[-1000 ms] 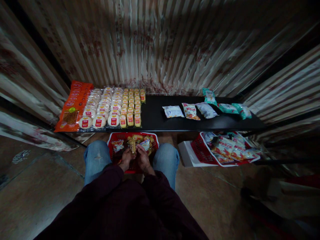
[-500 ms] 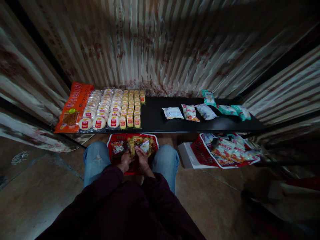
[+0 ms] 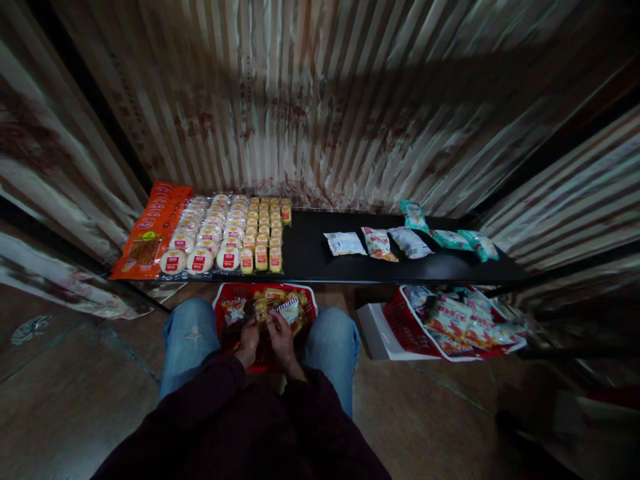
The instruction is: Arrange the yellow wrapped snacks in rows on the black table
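Note:
Both hands are over a red basket point(image 3: 219, 301) between my knees. My left hand point(image 3: 249, 339) and my right hand point(image 3: 281, 339) pinch a small yellow wrapped snack point(image 3: 261, 311) from its two sides. Below and around it in the basket lie more yellow wrapped snacks, a red-and-white packet point(image 3: 233, 311) at the left and a striped-edge packet point(image 3: 289, 309) at the right. On the black shelf point(image 3: 310, 250) beyond, rows of yellow wrapped snacks point(image 3: 261, 259) stand beside rows of round white wrapped crackers point(image 3: 200, 261).
An orange bag point(image 3: 150, 230) lies at the shelf's left end. White-and-red packets point(image 3: 380, 244) and green packets point(image 3: 451, 239) lie farther right. Under the shelf, a second red basket point(image 3: 400, 325) full of packets rests against a white box point(image 3: 370, 331). Striped curtains point(image 3: 300, 100) enclose the shelf.
The yellow snack has turned in my fingers and now shows less of its length. My view has tilted up, so the shelf and baskets sit lower in the picture.

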Motion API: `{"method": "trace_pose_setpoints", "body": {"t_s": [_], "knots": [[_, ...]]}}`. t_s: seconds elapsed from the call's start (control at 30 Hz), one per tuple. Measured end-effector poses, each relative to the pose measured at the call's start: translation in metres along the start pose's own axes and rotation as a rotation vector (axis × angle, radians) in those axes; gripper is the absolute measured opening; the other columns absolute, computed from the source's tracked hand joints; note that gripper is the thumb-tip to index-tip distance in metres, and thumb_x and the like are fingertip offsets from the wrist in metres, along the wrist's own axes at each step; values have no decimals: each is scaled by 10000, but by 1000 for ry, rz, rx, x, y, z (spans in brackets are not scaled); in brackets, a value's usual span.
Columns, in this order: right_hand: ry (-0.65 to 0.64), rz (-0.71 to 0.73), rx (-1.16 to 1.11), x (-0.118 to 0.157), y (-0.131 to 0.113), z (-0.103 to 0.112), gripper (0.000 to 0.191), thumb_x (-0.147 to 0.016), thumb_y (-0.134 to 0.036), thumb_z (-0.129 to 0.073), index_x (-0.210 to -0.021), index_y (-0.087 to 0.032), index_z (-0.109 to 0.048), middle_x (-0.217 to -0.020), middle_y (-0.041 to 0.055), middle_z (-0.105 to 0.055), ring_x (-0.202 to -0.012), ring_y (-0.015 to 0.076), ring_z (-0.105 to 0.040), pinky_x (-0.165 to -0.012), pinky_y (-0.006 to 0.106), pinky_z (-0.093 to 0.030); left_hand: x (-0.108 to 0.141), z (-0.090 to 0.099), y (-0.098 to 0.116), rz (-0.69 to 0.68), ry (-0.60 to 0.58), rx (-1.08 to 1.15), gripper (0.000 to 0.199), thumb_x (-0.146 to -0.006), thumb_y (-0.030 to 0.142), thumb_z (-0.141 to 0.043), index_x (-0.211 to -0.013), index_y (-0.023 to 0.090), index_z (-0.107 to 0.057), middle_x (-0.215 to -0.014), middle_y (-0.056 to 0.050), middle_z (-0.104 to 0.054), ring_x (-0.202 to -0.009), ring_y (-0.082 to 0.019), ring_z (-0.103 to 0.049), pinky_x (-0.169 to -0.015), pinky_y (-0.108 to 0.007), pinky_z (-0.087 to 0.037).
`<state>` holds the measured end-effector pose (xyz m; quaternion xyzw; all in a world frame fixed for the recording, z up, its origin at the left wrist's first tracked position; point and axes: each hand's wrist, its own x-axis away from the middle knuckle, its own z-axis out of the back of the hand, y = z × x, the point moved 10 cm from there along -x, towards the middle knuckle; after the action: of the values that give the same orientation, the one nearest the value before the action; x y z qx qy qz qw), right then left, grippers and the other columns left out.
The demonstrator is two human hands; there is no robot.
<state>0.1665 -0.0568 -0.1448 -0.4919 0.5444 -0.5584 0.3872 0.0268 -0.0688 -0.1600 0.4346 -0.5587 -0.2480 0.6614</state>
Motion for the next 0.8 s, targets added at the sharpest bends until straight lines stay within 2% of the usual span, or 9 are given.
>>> {"method": "trace_pose_setpoints", "body": {"t_s": [0.1,0.2,0.4,0.5,0.6,0.8], "knots": [[0,33,75,1,-6,1,303,-722,-375,-680,-985,-229,-714,-1043,55,-708,-1009,214,-617,-976,366,-425,1,11,6,-31,119,-94,118,-740,163,-516,-826,162,-597,-815,-44,-670,-754,-155,-616,-741,-280,-473],[-14,44,120,3,-13,0,289,-740,-375,-665,-987,-233,-713,-1058,53,-704,-1030,213,-608,-1002,365,-400,3,11,17,-124,131,-199,135,-749,164,-538,-871,166,-596,-921,-73,-683,-876,-182,-625,-853,-317,-460],[29,-47,21,3,-8,4,341,-730,-445,-667,-994,-233,-698,-1043,49,-708,-1012,218,-613,-972,351,-421,17,-5,40,-310,29,-258,237,-780,148,-492,-981,187,-611,-1037,-77,-667,-969,-185,-615,-930,-337,-443],[2,-110,-68,3,-2,0,380,-720,-488,-662,-975,-209,-699,-1004,59,-717,-986,231,-622,-919,344,-457,25,-12,49,-383,14,-318,264,-799,151,-464,-992,188,-640,-1093,-84,-647,-1061,-190,-582,-1004,-346,-398],[-30,-148,-120,4,1,-3,398,-716,-508,-655,-960,-198,-703,-982,62,-722,-976,235,-627,-891,344,-473,31,-17,52,-415,5,-371,307,-787,129,-457,-1013,190,-656,-1107,-85,-625,-1073,-187,-574,-1008,-328,-400],[25,-197,-157,3,8,3,367,-671,-477,-678,-918,-207,-705,-976,56,-724,-963,237,-632,-910,367,-467,36,-21,53,-461,37,-445,354,-773,94,-452,-1053,196,-644,-1122,-93,-600,-1069,-202,-569,-986,-332,-418]]}}
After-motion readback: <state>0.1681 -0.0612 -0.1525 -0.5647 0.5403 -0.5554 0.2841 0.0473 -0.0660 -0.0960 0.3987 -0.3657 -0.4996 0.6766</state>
